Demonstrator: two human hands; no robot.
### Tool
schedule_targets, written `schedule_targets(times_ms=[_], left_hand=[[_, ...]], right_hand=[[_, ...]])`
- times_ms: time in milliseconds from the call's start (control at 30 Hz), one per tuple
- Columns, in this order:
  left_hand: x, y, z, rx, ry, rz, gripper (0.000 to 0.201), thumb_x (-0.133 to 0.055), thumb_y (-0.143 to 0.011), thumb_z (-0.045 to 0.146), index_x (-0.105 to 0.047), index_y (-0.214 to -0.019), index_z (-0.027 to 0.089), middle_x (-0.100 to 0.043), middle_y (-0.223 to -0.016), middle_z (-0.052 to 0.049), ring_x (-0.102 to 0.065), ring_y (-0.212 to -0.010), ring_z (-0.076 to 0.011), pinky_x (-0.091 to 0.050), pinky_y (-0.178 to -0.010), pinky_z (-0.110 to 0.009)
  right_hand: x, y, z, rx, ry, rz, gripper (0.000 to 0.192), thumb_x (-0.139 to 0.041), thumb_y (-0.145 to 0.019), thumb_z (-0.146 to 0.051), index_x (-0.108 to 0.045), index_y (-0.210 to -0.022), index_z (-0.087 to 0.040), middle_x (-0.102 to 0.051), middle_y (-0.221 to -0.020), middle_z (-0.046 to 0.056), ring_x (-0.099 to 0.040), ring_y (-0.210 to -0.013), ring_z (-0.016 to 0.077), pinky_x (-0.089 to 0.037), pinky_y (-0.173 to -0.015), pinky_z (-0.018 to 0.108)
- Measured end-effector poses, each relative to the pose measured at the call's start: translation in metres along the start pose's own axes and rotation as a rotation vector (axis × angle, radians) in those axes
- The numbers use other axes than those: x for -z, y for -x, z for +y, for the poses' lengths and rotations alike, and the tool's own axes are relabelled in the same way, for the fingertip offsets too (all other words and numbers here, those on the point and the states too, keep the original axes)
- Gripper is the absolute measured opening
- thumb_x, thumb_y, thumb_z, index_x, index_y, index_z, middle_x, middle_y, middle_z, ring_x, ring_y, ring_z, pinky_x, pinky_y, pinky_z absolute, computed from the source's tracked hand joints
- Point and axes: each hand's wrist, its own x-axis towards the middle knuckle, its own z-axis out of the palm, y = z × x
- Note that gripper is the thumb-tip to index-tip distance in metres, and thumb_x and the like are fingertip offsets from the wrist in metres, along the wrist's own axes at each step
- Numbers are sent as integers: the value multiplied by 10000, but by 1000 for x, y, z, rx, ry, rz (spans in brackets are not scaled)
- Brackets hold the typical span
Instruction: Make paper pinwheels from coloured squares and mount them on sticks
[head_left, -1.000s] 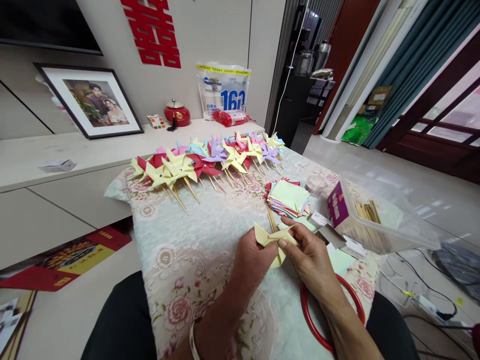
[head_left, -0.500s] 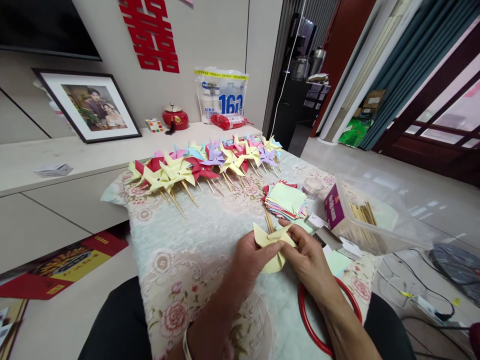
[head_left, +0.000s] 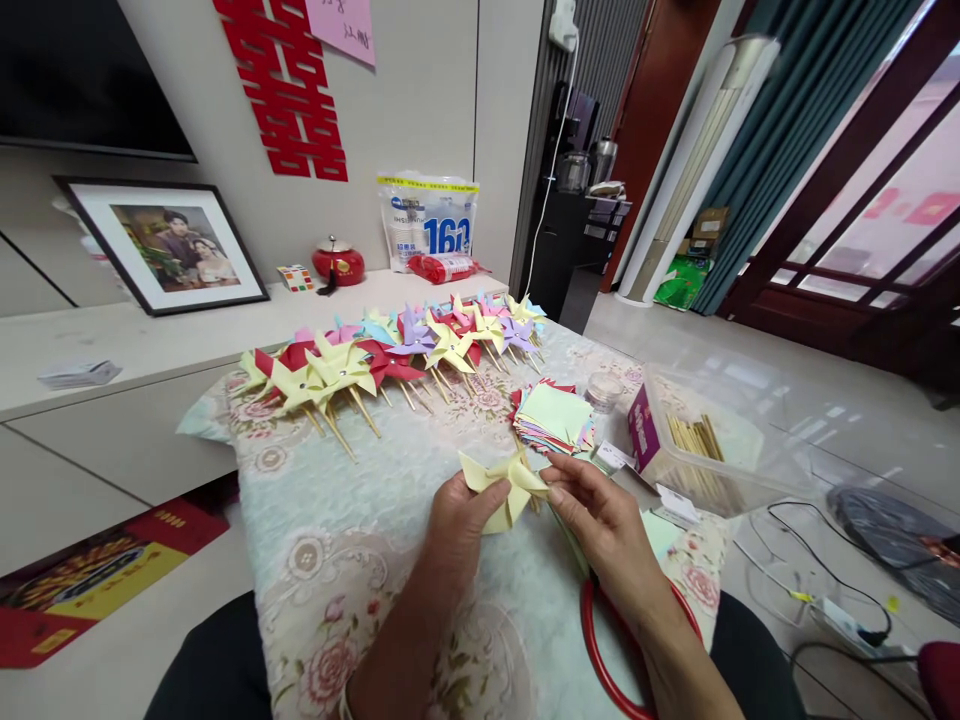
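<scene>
A pale yellow paper pinwheel (head_left: 508,505) with folded blades is held low above the cloth-covered table. My left hand (head_left: 455,522) is closed on its left side, thumb pressed on the front near the centre. At the right blade tip, my right hand (head_left: 600,510) pinches the paper between thumb and fingers. Thin wooden sticks (head_left: 520,452) show just behind the pinwheel. Just past it lies a stack of coloured paper squares (head_left: 556,415), pale green on top. Red looped handles (head_left: 594,655), like those of large scissors, lie partly hidden under my right forearm.
Finished pinwheels (head_left: 450,345) on sticks lie in rows at the table's back. On the right are a clear plastic bin (head_left: 739,480) with sticks, a small round clear container (head_left: 604,388) and small open boxes (head_left: 675,505). Cables (head_left: 795,560) run along the floor.
My right hand has shifted from the pinwheel's middle out to its right blade, and its fingers are straighter. The pinwheel's blades show more clearly. The camera view has tilted up and turned slightly right.
</scene>
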Motion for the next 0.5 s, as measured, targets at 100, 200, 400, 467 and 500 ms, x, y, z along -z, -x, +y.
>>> schedule_targets(times_ms=[100, 200, 400, 467, 500], left_hand=[[2, -3, -1, -3, 9, 30, 439, -861, -597, 302, -740, -979, 122, -791, -863, -66, -717, -789, -234, -525, -763, -301], [3, -4, -1, 12, -5, 70, 416, -863, -574, 292, -736, -928, 115, -787, -809, -63, -714, -738, -231, -530, -726, -304], [1, -2, 0, 18, -7, 80, 413, -849, -566, 272, -726, -928, 115, -789, -808, -63, -708, -721, -218, -525, -694, -289], [1, -2, 0, 17, -9, 77, 415, -846, -567, 266, -726, -933, 110, -791, -826, -71, -710, -729, -221, -526, -706, -294], [1, -2, 0, 16, -13, 80, 415, -845, -568, 263, -726, -934, 107, -792, -833, -75, -710, -731, -224, -527, -712, -296]], right_hand=[[11, 3, -10, 71, 148, 61, 360, -642, -898, -424, -659, -1198, -224, -729, -1089, 87, -679, -987, 239, -525, -884, 379], [33, 2, -27, 163, 288, 128, 293, -632, -907, -401, -680, -1142, -234, -742, -1052, 81, -693, -956, 240, -536, -848, 374], [124, -47, -68, 163, 616, 351, 221, -647, -833, -389, -701, -939, -203, -738, -895, 74, -716, -795, 235, -544, -716, 340], [154, -74, -69, -40, 745, 333, 152, -648, -801, -313, -684, -880, -189, -732, -835, 72, -714, -737, 215, -535, -661, 303], [166, -87, -65, -187, 762, 249, 124, -654, -773, -265, -676, -865, -184, -724, -807, 67, -703, -718, 197, -532, -646, 280]])
